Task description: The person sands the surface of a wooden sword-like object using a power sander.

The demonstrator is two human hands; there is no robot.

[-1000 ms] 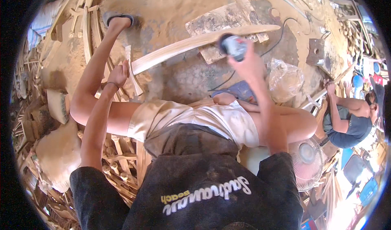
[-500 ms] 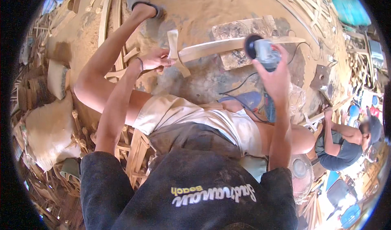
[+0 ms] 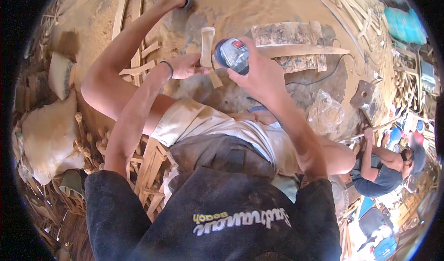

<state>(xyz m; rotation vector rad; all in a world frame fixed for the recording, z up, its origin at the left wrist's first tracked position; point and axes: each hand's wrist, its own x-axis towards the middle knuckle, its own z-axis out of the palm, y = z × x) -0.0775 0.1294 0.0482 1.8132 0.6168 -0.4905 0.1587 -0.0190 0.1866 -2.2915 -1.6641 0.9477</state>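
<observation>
My left hand [image 3: 186,68] is closed at the near end of a long, slightly curved wooden piece [image 3: 305,50], with its fingers at the short crosspiece [image 3: 207,48] there. My right hand [image 3: 263,73] grips a grey power sander [image 3: 235,55] with a round dark pad. The sander is over the wood just right of the crosspiece and hides part of it; whether the pad touches the wood I cannot tell. The far end of the wood rests across a rough, dusty block [image 3: 284,32] on the ground.
A dark cord [image 3: 319,79] loops over the floor. Right of my legs lie a clear plastic bag [image 3: 326,110] and a holed plate [image 3: 364,92]. Another person [image 3: 381,168] sits at the right, holding a stick. Wooden parts [image 3: 150,177] are piled at my left.
My right hand has brought the sander left along the wood, from beyond the block to beside the crosspiece. My left hand stays at the crosspiece end. The view has shifted slightly.
</observation>
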